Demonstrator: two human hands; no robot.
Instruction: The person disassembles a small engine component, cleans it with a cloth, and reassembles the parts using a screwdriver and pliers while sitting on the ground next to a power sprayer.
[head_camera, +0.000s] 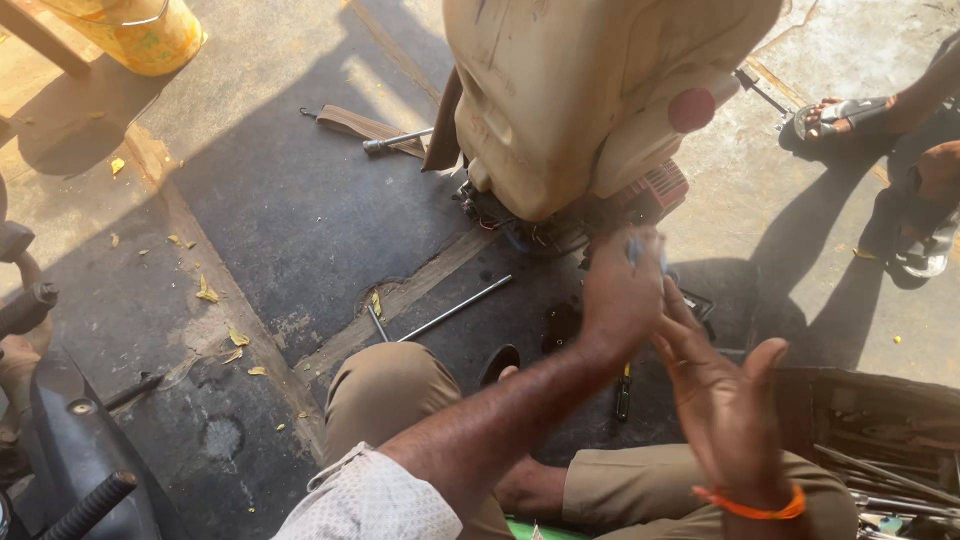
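Observation:
A dirty cream backpack sprayer tank (580, 90) stands on the concrete, with a small red engine (655, 190) and wiring at its base. My left hand (622, 290) reaches out to that base, seen from the back. Its fingers are curled around a small pale blue piece (636, 248). Just to its right, my right hand (722, 400) is raised beside the left wrist. The palm is open, the fingers are spread, and it holds nothing. An orange band (752, 506) circles its wrist. My bent knees in khaki trousers (385, 395) fill the bottom.
A long metal rod (455, 310) and a screwdriver (623, 392) lie near my knees. A socket wrench (396, 142) rests on a strap behind. A tool tray (885, 440) sits at right. Another person's sandalled feet (850, 115) are at top right. A yellow bucket (140, 38) and a dark vehicle part (70, 450) are at left.

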